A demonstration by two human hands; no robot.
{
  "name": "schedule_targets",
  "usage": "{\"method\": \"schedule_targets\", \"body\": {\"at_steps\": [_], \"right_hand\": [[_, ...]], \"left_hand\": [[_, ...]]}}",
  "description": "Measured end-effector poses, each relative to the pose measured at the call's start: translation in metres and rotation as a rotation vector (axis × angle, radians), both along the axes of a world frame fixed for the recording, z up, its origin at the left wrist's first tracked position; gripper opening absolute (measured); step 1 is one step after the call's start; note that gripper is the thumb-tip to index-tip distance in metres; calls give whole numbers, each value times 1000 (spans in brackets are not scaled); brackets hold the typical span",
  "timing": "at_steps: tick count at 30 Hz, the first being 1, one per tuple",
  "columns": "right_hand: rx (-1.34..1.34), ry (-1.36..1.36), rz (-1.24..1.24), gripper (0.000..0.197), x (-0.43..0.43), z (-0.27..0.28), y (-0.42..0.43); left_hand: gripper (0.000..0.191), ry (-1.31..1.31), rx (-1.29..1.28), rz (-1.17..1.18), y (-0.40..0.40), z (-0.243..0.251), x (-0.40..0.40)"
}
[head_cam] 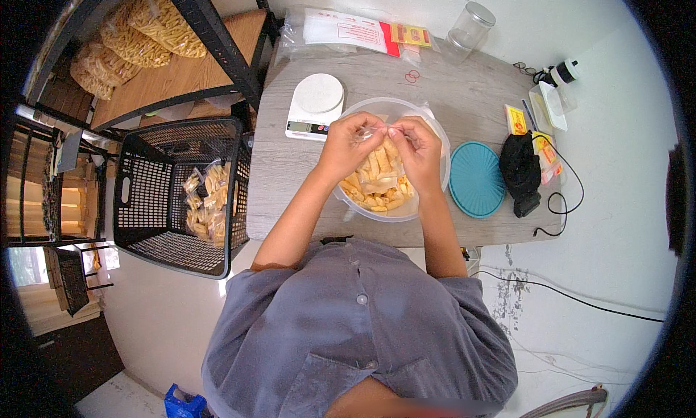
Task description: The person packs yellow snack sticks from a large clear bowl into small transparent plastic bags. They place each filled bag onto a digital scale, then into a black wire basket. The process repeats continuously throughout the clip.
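Note:
Both hands pinch the top of a small clear plastic bag of yellow snack sticks (379, 165), my left hand (350, 142) on one side and my right hand (417, 146) on the other, fingertips nearly touching. The bag hangs over a large translucent round tub (441, 170) with loose snack pieces (389, 200) in it. A white digital kitchen scale (317, 103) stands beyond my left hand. The teal ribbed lid (477, 180) lies to the right of the tub. Filled small bags (209, 203) lie in the black plastic crate at the left.
The black crate (235, 200) stands against the table's left edge. Red rubber bands (412, 76), plastic packaging (348, 31) and a clear jar (470, 26) are at the back. A black cloth item (520, 170) and a black cable (566, 205) lie right. Large snack bags (166, 24) fill a shelf.

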State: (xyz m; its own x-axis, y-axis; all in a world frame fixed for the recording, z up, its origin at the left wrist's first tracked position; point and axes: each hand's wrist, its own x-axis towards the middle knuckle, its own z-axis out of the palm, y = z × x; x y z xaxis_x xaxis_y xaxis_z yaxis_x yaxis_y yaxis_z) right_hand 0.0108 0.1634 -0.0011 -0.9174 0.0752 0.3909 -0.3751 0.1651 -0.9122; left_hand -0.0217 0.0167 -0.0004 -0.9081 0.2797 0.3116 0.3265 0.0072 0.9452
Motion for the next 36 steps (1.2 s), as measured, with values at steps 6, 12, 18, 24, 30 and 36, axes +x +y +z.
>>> {"method": "schedule_targets", "body": {"at_steps": [6, 12, 18, 24, 30, 36], "right_hand": [[-145, -23, -152, 5, -1, -2, -1], [-227, -10, -156, 8, 1, 0, -2], [-183, -107, -56, 11, 1, 0, -5], [-209, -129, -57, 10, 1, -2, -3], [-197, -151, -93, 9, 1, -1, -4], [-166, -135, -110, 9, 0, -2, -4]], "left_hand": [[17, 2, 120, 56, 1, -1, -1], [24, -96, 324, 4, 0, -3, -2], [22, -92, 289, -10, -4, -3, -2], [29, -58, 341, 73, -1, 0, -1], [34, -83, 341, 113, -1, 2, 1], [37, -37, 348, 124, 0, -4, 1]]}}
